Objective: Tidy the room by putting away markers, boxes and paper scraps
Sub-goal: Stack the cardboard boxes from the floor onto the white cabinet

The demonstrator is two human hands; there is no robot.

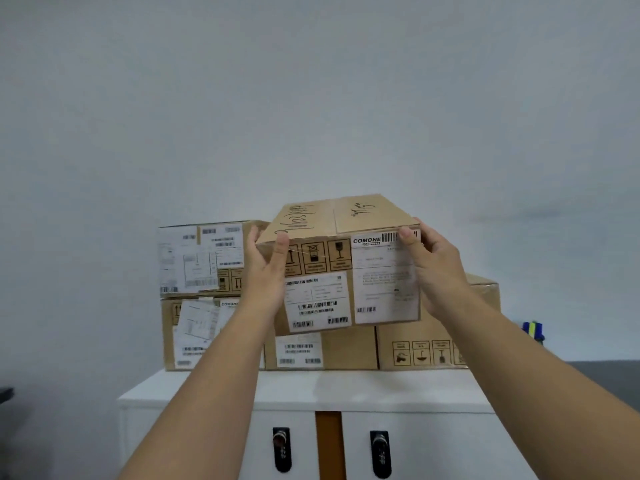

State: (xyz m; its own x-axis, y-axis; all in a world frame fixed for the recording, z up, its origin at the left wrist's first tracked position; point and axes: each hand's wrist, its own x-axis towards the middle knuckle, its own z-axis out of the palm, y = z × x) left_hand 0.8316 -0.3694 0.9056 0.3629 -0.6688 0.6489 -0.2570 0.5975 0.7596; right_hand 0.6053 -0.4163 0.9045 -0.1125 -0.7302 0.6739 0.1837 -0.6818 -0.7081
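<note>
I hold a brown cardboard box (341,265) with white shipping labels and black handwriting on its top. My left hand (265,275) grips its left end and my right hand (434,268) grips its right end, thumbs on the top front edge. The box hangs just above a lower row of cardboard boxes (349,348) on a white cabinet (311,389). Whether its underside touches that row is hidden.
Two stacked labelled boxes (201,261) stand at the left against the pale wall. Another box (485,289) sits behind my right hand. The cabinet has two doors with black latches (281,448). A blue-and-yellow object (533,330) shows at the right.
</note>
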